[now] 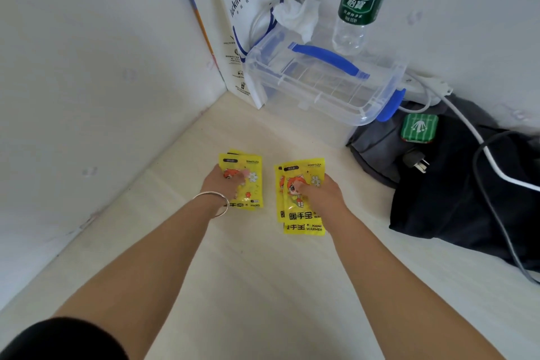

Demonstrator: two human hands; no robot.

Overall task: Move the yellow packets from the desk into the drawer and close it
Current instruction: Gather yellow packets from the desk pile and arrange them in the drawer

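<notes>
Two piles of yellow packets lie side by side, slightly apart, on the surface (248, 272). Left hand (222, 184) grips the left pile (252, 168), thumb on top. Right hand (327, 193) grips the right pile (301, 217) likewise. Clear plastic box (321, 88) sits behind them.

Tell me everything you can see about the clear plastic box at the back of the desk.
The clear plastic box is a see-through, rectangular storage case with its lid on. A blue carry handle lies flat along the lid, and a blue latch sits at its right end. Nothing shows inside. It stands level on the desk near the back corner, with its left end against the white paper coffee bag. A crumpled tissue and a water bottle are behind it.
</notes>
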